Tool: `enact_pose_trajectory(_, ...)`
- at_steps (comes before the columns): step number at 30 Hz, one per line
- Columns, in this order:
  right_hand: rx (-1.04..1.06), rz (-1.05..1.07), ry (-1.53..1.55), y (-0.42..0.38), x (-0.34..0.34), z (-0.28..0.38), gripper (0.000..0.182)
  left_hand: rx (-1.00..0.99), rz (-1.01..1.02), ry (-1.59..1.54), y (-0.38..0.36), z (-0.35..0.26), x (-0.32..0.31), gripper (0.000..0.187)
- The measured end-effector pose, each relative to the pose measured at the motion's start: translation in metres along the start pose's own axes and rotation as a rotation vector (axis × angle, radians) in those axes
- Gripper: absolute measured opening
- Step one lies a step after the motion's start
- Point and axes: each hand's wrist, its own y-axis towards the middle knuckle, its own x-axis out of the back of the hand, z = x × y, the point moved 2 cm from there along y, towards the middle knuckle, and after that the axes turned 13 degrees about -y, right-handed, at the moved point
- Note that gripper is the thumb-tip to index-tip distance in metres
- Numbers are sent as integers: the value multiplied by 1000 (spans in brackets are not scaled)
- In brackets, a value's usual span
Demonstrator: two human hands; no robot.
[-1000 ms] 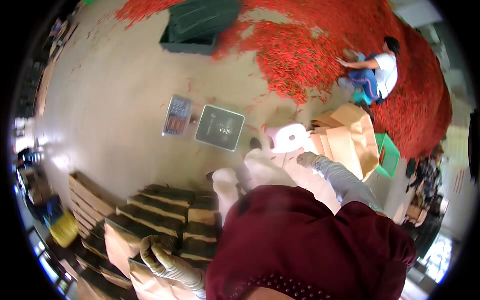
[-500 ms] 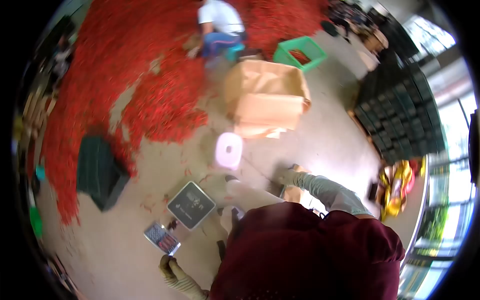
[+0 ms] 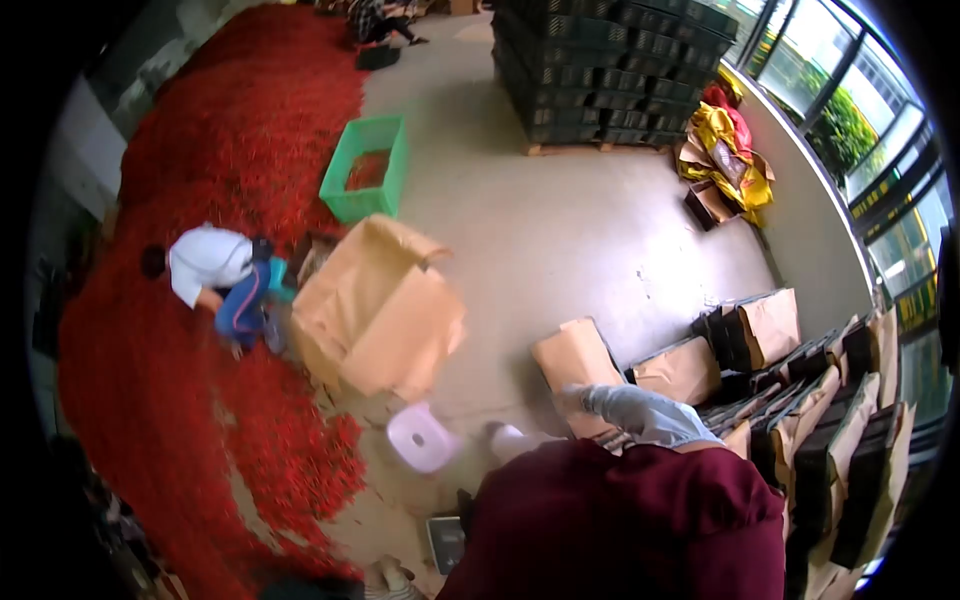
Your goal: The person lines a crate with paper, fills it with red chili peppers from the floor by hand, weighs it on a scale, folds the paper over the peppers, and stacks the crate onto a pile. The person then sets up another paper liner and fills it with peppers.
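My right hand (image 3: pixel 577 398), gloved and with a pale sleeve above it, is at the near left edge of a paper-lined crate (image 3: pixel 575 355). Its fingers look curled on that edge, though they are blurred. My left hand (image 3: pixel 390 578), also gloved, shows only in part at the bottom edge of the view. Its fingers are too cut off and smeared to read. Just right of it is the dark plate of a scale (image 3: pixel 446 545), partly hidden by my maroon shirt. A pink stool (image 3: pixel 422 438) stands ahead of my foot.
A big heap of red chillies (image 3: pixel 230 120) covers the floor at left, where a person (image 3: pixel 215 265) crouches. Near them stand a large paper-lined box (image 3: pixel 375 310) and a green crate (image 3: pixel 362 205). Stacked dark crates (image 3: pixel 610 75) are behind; more paper-lined crates (image 3: pixel 830 450) line the right.
My view has swung to the right, so the crates at right show now and the scale has slid to the bottom edge. My left hand has dropped nearly out of view. My right hand stays by the crate.
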Motion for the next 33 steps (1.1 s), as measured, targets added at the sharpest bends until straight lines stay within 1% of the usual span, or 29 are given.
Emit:
enact_pose_trajectory(2, 11, -43, 12, 11, -2, -15, 21, -24, 189, -42, 50, 49, -18, 16)
enact_pose_trajectory(3, -35, -45, 88, 7, 5, -21, 24, -24, 278, -56, 71, 67, -25, 17)
enact_pose_trajectory(5, -230, -65, 416, -16, 26, -35, 30, -39, 358, -59, 100, 33, -54, 21)
enact_pose_trajectory(6, -339, -89, 564, -29, 33, -41, 33, -371, 285, 36, 106, -32, -92, 17)
enact_pose_trajectory(7, -418, -111, 652, -39, 35, -49, 37, -697, 211, 126, 111, -72, -118, 30)
enact_pose_trajectory(8, -493, -136, 721, -51, 34, -55, 40, -754, 199, 136, 125, -68, -133, 30)
enact_pose_trajectory(9, -490, -135, 725, -53, 19, -66, 40, -251, 416, -176, 132, -115, -150, 27)
enact_pose_trajectory(10, -596, -173, 800, -54, 0, -77, 38, -41, 549, -466, 148, -121, -170, 23)
enact_pose_trajectory(11, -697, -194, 872, -59, -17, -80, 36, 229, 622, -800, 163, -126, -189, 32)
enact_pose_trajectory(12, -773, -172, 966, -70, -23, -82, 33, 500, 626, -1050, 177, -132, -207, 48)
enact_pose_trajectory(13, -778, -202, 929, -68, -57, -88, 33, 619, 814, -1288, 200, -132, -225, 59)
enact_pose_trajectory(14, -855, -128, 983, -91, -30, -80, 31, 794, 938, -1539, 212, -159, -249, 60)
enact_pose_trajectory(16, -904, -149, 984, -96, -57, -87, 31, 846, 901, -1537, 235, -184, -287, 64)
enact_pose_trajectory(18, -956, -156, 966, -85, -100, -96, 32, 898, 953, -1473, 266, -193, -320, 64)
enact_pose_trajectory(19, -944, -192, 1031, -67, -153, -103, 28, 919, 964, -1460, 281, -196, -335, 64)
enact_pose_trajectory(20, -965, -193, 1048, -52, -186, -109, 28, 947, 1002, -1454, 296, -198, -354, 70)
enact_pose_trajectory(21, -940, -162, 1136, -40, -211, -110, 27, 981, 1041, -1447, 311, -201, -373, 75)
enact_pose_trajectory(22, -915, -126, 1229, -37, -219, -105, 27, 1016, 1058, -1427, 326, -207, -392, 75)
enact_pose_trajectory(23, -969, -58, 1143, -77, -68, -100, 34, 1032, 1092, -1435, 339, -214, -411, 75)
enact_pose_trajectory(24, -947, -33, 1147, -68, -72, -104, 36, 1046, 1128, -1449, 350, -221, -433, 75)
enact_pose_trajectory(25, -989, -92, 1184, -67, -53, -110, 37, 1025, 1140, -1354, 357, -243, -455, 58)
enact_pose_trajectory(26, -1031, -146, 1227, -67, -25, -110, 37, 1068, 1154, -1333, 370, -245, -480, 58)
enact_pose_trajectory(28, -1171, -259, 1643, -77, 51, -118, 38, 942, 1556, -1189, 393, -248, -527, 47)
enact_pose_trajectory(29, -1200, -308, 1753, -74, 52, -116, 38, 558, 1531, -890, 392, -277, -547, 28)
enact_pose_trajectory(30, -1231, -365, 1859, -73, 50, -114, 38, 595, 1572, -872, 388, -312, -571, 28)
enact_pose_trajectory(31, -1221, -344, 1823, -76, 53, -113, 38, 337, 1974, -825, 379, -354, -595, 22)
enact_pose_trajectory(32, -1210, -321, 1762, -76, 44, -110, 36, 29, 2348, -766, 367, -392, -618, 20)
enact_pose_trajectory(33, -1210, -281, 1676, -80, 45, -110, 36, 50, 2385, -766, 345, -428, -647, 20)
